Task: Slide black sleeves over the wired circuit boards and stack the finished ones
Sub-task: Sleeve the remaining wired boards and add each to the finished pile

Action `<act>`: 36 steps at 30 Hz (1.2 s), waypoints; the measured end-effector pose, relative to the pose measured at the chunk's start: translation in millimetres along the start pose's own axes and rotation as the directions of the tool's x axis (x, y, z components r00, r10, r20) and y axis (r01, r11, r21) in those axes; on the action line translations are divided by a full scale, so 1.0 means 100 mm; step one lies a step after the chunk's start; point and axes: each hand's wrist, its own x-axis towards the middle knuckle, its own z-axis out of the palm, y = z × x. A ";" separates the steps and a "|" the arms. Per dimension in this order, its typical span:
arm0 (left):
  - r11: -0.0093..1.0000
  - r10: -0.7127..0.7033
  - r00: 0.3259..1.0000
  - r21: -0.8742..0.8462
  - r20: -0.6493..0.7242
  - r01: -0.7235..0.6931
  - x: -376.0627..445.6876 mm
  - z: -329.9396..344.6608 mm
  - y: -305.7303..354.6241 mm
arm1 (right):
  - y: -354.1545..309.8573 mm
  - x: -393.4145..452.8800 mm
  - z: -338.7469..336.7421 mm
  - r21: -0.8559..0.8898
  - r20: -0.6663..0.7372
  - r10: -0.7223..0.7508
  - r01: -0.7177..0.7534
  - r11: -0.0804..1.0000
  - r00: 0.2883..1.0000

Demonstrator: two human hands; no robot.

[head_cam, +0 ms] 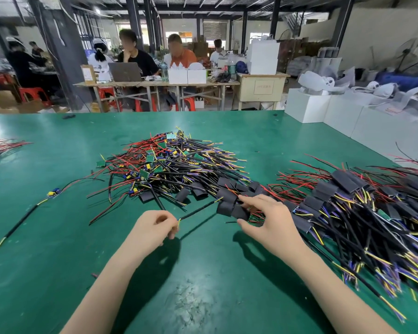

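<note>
Left hand (152, 229): pinches the cable end (179, 220), keep it taut.
Right hand (268, 220): fingers spread, closing on a loose black sleeve (232, 209); take only one.
Finished stack (348, 203): right, sleeved.
Bare boards pile (164, 162): beyond, centre.

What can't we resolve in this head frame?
- Left hand: its curled fingers hide how it pinches the cable.
- Right hand: contact with the loose sleeves unclear, fingers cover them.
- Finished stack: cut off by right edge, near wires blurred.
- Board markings in the unsleeved pile: too small.
</note>
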 end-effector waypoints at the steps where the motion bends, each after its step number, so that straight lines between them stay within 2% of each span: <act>1: 1.000 -0.002 1.000 -0.005 -0.029 0.002 0.01 -0.01 -0.01 | 0.01 0.01 -0.02 0.009 -0.018 0.011 -0.011 1.000 1.000; 4: 0.996 0.036 0.997 -0.077 -0.075 -0.041 0.03 -0.05 -0.05 | 0.05 0.03 -0.07 0.003 -0.041 0.024 -0.024 1.000 0.999; 8: 0.950 0.169 0.981 -0.249 -0.093 -0.187 0.01 -0.14 0.03 | 0.07 0.03 -0.11 -0.006 -0.052 0.030 -0.030 1.000 0.998; 12: 0.888 0.304 0.952 -0.351 -0.040 -0.298 -0.04 -0.20 0.09 | 0.08 0.05 -0.16 -0.002 -0.082 0.037 -0.037 0.999 0.996; 17: 0.877 0.378 0.925 -0.339 0.047 -0.341 -0.09 -0.13 0.11 | 0.08 0.05 -0.20 0.073 -0.099 0.016 -0.009 0.997 0.995; 24: 0.884 0.414 0.902 -0.293 0.125 -0.365 -0.09 -0.11 0.09 | 0.05 0.05 -0.20 0.083 -0.059 -0.085 0.090 0.992 0.995; 29: 0.913 0.392 0.909 -0.182 0.140 -0.366 -0.06 -0.10 0.04 | 0.03 0.05 -0.21 0.081 -0.036 -0.142 0.145 0.986 0.989; 36: 0.903 0.402 0.907 -0.219 0.125 -0.370 -0.07 -0.17 0.06 | 0.00 0.04 -0.23 0.151 -0.047 -0.110 0.116 0.982 0.993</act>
